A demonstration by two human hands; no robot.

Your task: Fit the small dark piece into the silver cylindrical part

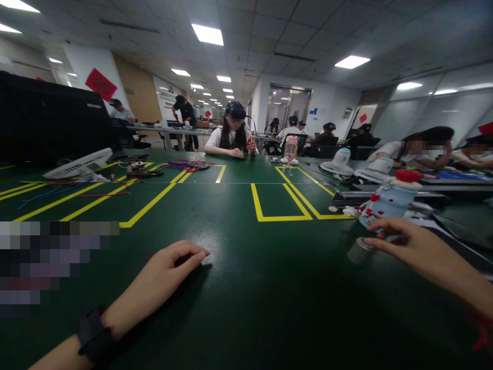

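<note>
My left hand [173,264] rests low over the green table [231,308], thumb and index fingertips together; I see nothing between them. Its other fingers are hidden beneath the palm. On the right, my right hand [412,244] has its fingers bent at the top rim of a small grey cylinder [359,252], the thumb touching its edge. The cylinder looks slightly tilted and is a little blurred; its exact kind is unclear. Just behind that hand stands a light blue bottle [393,203] with a red knitted top [408,176].
Yellow tape lines [285,219] mark the table. Coloured wires [188,164] and a white fan [79,163] lie at the far left. More small fans [337,163] and a pink bottle [291,149] stand at the back right. A person [231,136] sits opposite, hands on the table.
</note>
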